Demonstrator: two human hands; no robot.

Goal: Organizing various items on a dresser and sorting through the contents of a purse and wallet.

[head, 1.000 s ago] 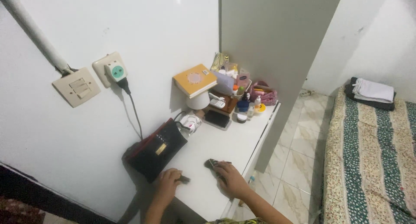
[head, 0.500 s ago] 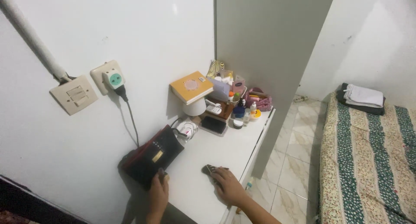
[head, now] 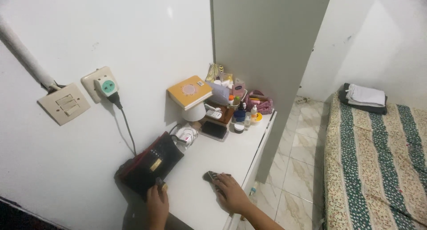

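— Where the white desk [head: 213, 161] meets the wall, what is the left hand [head: 157, 203] doing?
— It pinches a small dark thing [head: 160, 183] right at the edge of the black and red bag [head: 149, 164]. I can't tell what the thing is.
— And the right hand [head: 230, 193]?
— It lies flat on the desk, fingers [head: 219, 182] spread over a dark flat gadget [head: 210, 175] near the front edge.
— What else is there?
— A yellow book [head: 189, 91] on a white lamp [head: 193, 113], little bottles [head: 242, 109] at the back — and a bed [head: 378, 163] across the floor.
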